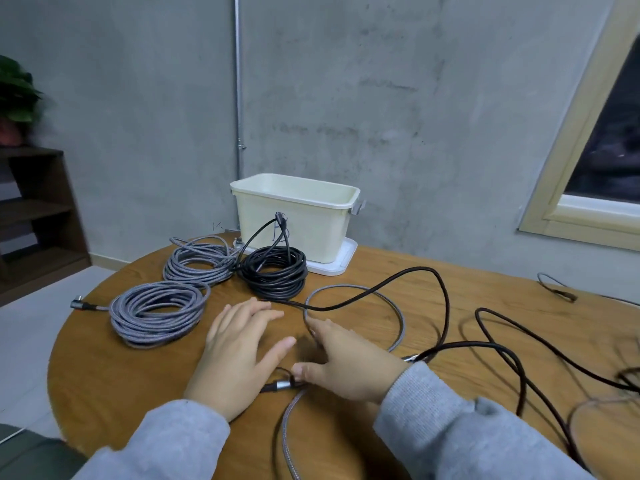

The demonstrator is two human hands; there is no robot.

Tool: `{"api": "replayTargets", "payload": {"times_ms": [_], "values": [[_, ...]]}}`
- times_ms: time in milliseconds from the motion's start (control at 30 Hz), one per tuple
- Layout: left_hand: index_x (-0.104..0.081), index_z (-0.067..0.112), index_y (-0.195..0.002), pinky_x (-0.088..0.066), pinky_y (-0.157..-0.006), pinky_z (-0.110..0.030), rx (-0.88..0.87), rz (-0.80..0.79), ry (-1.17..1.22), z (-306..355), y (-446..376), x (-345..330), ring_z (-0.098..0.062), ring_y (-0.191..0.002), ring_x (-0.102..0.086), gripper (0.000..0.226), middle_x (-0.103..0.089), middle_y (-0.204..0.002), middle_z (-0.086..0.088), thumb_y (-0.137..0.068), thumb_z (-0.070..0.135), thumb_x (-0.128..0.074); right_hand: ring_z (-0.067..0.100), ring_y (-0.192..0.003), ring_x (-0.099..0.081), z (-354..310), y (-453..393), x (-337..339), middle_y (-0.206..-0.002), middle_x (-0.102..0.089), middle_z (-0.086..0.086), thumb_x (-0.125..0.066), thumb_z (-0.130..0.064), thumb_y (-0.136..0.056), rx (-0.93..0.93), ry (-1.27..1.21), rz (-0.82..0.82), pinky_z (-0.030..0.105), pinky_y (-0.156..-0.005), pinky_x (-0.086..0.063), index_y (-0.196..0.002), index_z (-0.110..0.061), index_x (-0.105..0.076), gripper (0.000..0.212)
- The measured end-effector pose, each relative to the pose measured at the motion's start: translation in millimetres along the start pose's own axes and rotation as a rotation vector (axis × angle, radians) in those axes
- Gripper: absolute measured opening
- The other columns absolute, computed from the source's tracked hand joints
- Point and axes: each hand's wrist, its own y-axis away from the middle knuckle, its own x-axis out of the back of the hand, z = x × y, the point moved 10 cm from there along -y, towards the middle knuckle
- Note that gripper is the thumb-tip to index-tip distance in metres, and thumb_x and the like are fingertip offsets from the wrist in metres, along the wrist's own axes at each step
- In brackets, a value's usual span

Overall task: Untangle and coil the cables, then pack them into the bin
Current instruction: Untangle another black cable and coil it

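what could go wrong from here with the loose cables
The loose grey cable loops under the loose black cable beside the right hand; coiling one without separating them could tighten a knot. Loose black runs trail off the table edge on the right, so pulling may snag or whip a connector. The black coil has ends sticking up against the bin; dragged cable might undo it.

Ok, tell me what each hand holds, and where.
Left hand lies flat, holding nothing. Right hand touches the grey braided cable near its metal plug; a closed hold cannot be told.
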Motion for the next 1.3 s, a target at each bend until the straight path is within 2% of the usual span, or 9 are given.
{"api": "replayTargets", "payload": {"times_ms": [133,233,333,433,600,767,1033,1200,1300], "values": [[-0.060,0.034,-0.118,-0.010,-0.111,-0.022,-0.022,-0.102,0.099,40,4,-21,0.013,-0.120,-0.021,0.094,-0.040,-0.122,0.026,-0.068,0.092,-0.005,0.021,-0.139,-0.029,9,30,20,-0.153,-0.029,0.003,-0.055,-0.048,-0.090,-0.029,-0.016,0.019,0.034,-0.113,-0.025,-0.149,-0.018,-0.022,0.074],[-0.056,0.038,-0.120,-0.014,-0.104,-0.014,0.010,-0.247,0.115,53,9,-36,0.009,-0.120,-0.028,0.109,-0.037,-0.119,0.029,-0.055,0.096,0.010,0.018,-0.139,-0.029,13,52,33,-0.155,-0.025,0.000,-0.053,-0.050,-0.091,-0.050,-0.002,0.025,0.029,-0.110,-0.027,-0.150,-0.018,-0.018,0.075],[-0.052,0.038,-0.124,-0.028,-0.104,-0.022,0.052,-0.387,0.122,60,16,-47,0.001,-0.120,-0.037,0.092,-0.040,-0.120,0.026,-0.064,0.095,-0.009,0.017,-0.139,-0.030,15,74,45,-0.156,-0.024,-0.002,-0.052,-0.052,-0.091,-0.069,0.014,0.046,0.028,-0.110,-0.027,-0.151,-0.020,-0.018,0.077],[-0.041,0.032,-0.137,-0.030,-0.107,-0.026,0.105,-0.434,-0.007,58,23,-49,-0.008,-0.128,-0.038,0.039,-0.042,-0.137,0.013,-0.100,0.043,-0.034,0.017,-0.140,-0.029,21,99,52,-0.156,-0.024,-0.003,-0.051,-0.049,-0.092,-0.091,0.049,0.060,0.027,-0.108,-0.027,-0.151,-0.024,-0.020,0.071],[-0.029,0.033,-0.143,-0.022,-0.114,-0.032,0.189,-0.451,-0.210,54,30,-43,-0.013,-0.131,-0.038,0.053,-0.043,-0.141,0.010,-0.098,0.006,-0.029,0.017,-0.137,-0.033,26,133,55,-0.153,-0.027,-0.004,-0.049,-0.050,-0.093,-0.087,0.183,0.084,0.031,-0.107,-0.030,-0.149,-0.023,-0.025,0.066],[-0.025,0.034,-0.145,-0.019,-0.114,-0.042,0.318,-0.442,-0.398,36,34,-30,-0.015,-0.135,-0.033,0.061,-0.042,-0.141,0.009,-0.092,0.003,-0.032,0.014,-0.136,-0.033,32,164,65,-0.151,-0.031,-0.007,-0.050,-0.045,-0.094,-0.078,0.224,0.204,0.029,-0.111,-0.030,-0.146,-0.025,-0.031,0.058],[-0.045,0.031,-0.135,-0.043,-0.097,-0.031,0.322,-0.359,-0.236,28,34,-26,-0.016,-0.121,-0.044,0.046,-0.052,-0.130,0.008,-0.096,0.006,-0.045,0.016,-0.147,0.001,53,204,71,-0.156,-0.017,-0.005,-0.046,-0.044,-0.096,-0.241,0.586,0.366,0.048,-0.115,0.006,-0.144,-0.032,-0.032,0.051],[-0.054,0.029,-0.128,-0.040,-0.094,-0.026,0.201,-0.302,-0.150,41,26,-21,-0.016,-0.114,-0.045,0.037,-0.054,-0.119,0.006,-0.098,0.009,-0.045,0.032,-0.118,-0.058,61,227,77,-0.114,-0.068,0.006,-0.093,-0.042,-0.038,-0.275,0.664,0.584,0.067,-0.091,-0.030,-0.088,-0.030,-0.074,0.055],[-0.058,0.028,-0.125,-0.038,-0.095,-0.027,0.139,-0.249,-0.137,49,22,-12,-0.018,-0.113,-0.044,0.034,-0.055,-0.117,0.005,-0.098,0.010,-0.047,0.039,-0.128,-0.046,81,251,79,-0.132,-0.056,0.014,-0.090,-0.050,-0.042,-0.384,0.612,0.666,0.069,-0.092,-0.029,-0.113,-0.027,-0.066,0.078]]}}
